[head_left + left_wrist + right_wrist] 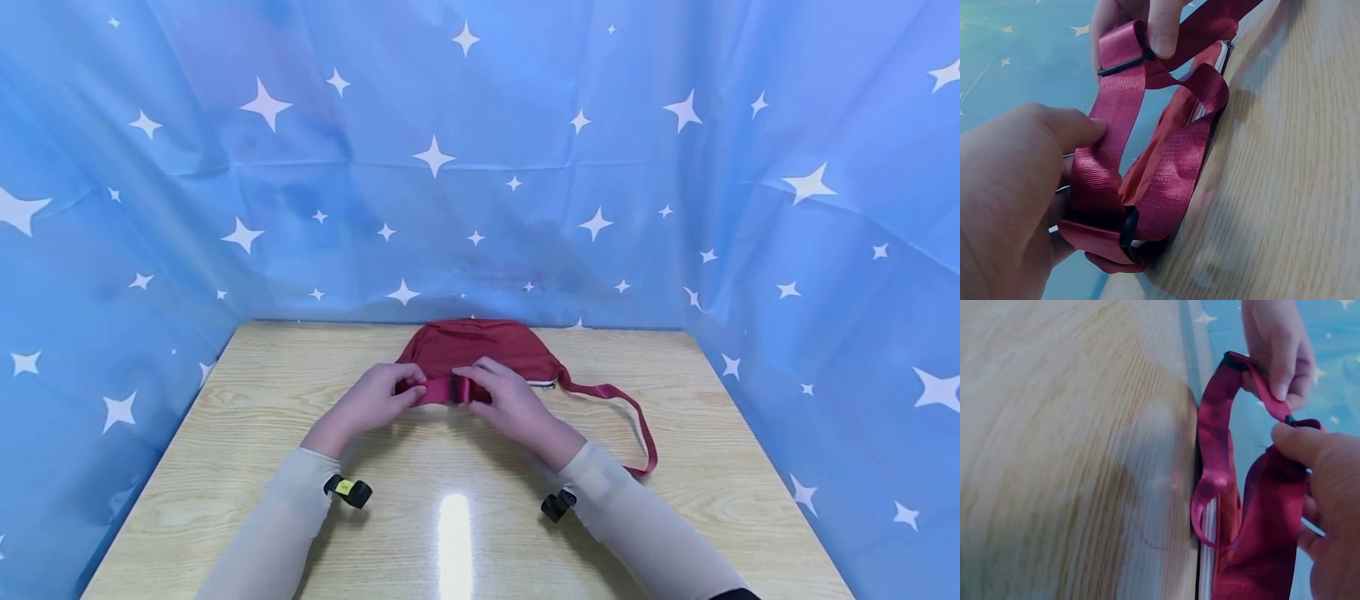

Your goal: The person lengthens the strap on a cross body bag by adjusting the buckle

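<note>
A red fabric waist bag [480, 343] lies at the far side of the table, its dark red webbing strap [1169, 172] looped up in front of it. My left hand [372, 398] pinches the strap between thumb and fingers, left of a black slider [1124, 67]. Right at that slider, the thumb and fingers of my right hand [517, 407] grip the webbing. A second black buckle [1129, 226] sits on the strap beside my left hand, with webbing folded through it. Fingers behind the strap are partly hidden in both wrist views.
The strap's long free loop [643, 429] curves over the wooden table [225, 500] to the right of the bag. A white zipper [1221, 55] runs along the bag's near edge. Blue star-printed curtains [480, 208] stand around the back and sides.
</note>
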A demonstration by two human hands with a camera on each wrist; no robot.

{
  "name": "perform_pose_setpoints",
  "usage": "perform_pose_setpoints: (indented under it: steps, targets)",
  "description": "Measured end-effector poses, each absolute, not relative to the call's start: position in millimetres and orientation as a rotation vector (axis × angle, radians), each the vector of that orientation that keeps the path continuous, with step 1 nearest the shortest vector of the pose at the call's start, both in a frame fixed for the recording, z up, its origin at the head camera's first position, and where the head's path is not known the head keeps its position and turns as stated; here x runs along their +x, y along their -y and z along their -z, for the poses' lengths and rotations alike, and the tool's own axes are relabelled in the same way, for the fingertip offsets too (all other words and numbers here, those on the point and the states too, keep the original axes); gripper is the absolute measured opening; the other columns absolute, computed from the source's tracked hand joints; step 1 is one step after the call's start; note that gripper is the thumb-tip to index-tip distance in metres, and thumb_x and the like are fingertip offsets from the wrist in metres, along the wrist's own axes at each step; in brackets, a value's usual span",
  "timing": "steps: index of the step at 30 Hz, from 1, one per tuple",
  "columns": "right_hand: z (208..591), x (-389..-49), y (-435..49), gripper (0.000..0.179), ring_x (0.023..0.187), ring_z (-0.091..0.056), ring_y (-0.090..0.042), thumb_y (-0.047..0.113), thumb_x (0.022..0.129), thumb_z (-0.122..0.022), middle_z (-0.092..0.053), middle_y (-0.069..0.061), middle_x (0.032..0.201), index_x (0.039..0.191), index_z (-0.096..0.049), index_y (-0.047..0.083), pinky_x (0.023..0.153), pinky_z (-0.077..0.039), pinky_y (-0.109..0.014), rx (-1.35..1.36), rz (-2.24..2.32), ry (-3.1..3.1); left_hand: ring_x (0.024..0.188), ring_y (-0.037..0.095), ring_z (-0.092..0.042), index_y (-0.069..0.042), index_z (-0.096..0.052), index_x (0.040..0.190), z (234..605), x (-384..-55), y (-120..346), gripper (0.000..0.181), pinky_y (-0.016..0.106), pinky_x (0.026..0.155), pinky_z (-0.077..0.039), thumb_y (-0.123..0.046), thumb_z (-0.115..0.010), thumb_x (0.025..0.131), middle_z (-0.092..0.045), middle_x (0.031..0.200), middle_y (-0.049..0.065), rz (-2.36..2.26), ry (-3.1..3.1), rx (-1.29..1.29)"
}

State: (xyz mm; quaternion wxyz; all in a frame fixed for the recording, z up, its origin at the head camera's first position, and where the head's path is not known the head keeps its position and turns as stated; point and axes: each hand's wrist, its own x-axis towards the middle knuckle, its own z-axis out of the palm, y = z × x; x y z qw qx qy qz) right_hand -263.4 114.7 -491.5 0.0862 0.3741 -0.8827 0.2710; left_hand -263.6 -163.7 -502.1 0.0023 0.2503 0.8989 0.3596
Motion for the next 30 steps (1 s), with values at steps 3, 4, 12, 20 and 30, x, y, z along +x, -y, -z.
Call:
perform_pose_setpoints:
  steps: [3,4,12,20,30]
  targets:
    - [492,-263,-114,0.055,0.097,-0.057,-0.005,0.018,0.089,-0.08,-0.057,0.012,0.116,0.139,-0.06,0.024,0.082,-0.052,-0.028,1.118,-0.801,2.626,0.073,0.012,-0.056,-0.031,-0.066,0.098,500,-264,162,0.005,0.035,0.071,-0.049,-0.03,-0.063,0.102,-0.06,0.079,-0.011,-1.138,-2.804,0.811]
    - [492,-263,-114,0.055,0.097,-0.057,-0.005,0.018,0.088,-0.08,-0.057,0.011,0.116,0.139,-0.06,0.024,0.082,-0.052,-0.029,1.119,-0.803,2.624,0.072,0.012,-0.056,-0.03,-0.066,0.098,499,-264,162,0.005,0.035,0.071,-0.049,-0.029,-0.063,0.102,-0.06,0.079,-0.01,-1.142,-2.798,0.818]
    - [492,-264,-109,0.057,0.101,-0.057,-0.005,0.018,0.086,-0.083,-0.056,0.013,0.116,0.137,-0.06,0.024,0.088,-0.053,-0.031,1.088,-0.81,2.679,0.073,0.011,-0.055,-0.03,-0.066,0.1,497,-266,156,0.005,0.033,0.071,-0.048,-0.031,-0.062,0.102,-0.059,0.08,-0.011,-1.118,-2.793,0.865]
    - [493,-263,-102,0.052,0.103,-0.056,-0.006,0.024,0.087,-0.082,-0.056,0.011,0.115,0.135,-0.062,0.023,0.092,-0.051,-0.031,1.123,-0.793,2.656,0.072,0.012,-0.054,-0.031,-0.064,0.097,498,-271,145,0.005,0.033,0.068,-0.048,-0.029,-0.064,0.101,-0.058,0.079,-0.011,-1.1,-2.777,0.906]
    - [493,-261,-105,0.053,0.105,-0.057,-0.006,0.019,0.088,-0.081,-0.057,0.012,0.117,0.136,-0.061,0.022,0.092,-0.052,-0.031,1.105,-0.823,2.658,0.083,0.011,-0.061,-0.028,-0.069,0.105,500,-262,158,0.008,0.036,0.08,-0.05,-0.032,-0.066,0.099,-0.066,0.09,-0.013,-1.164,-2.755,0.746]
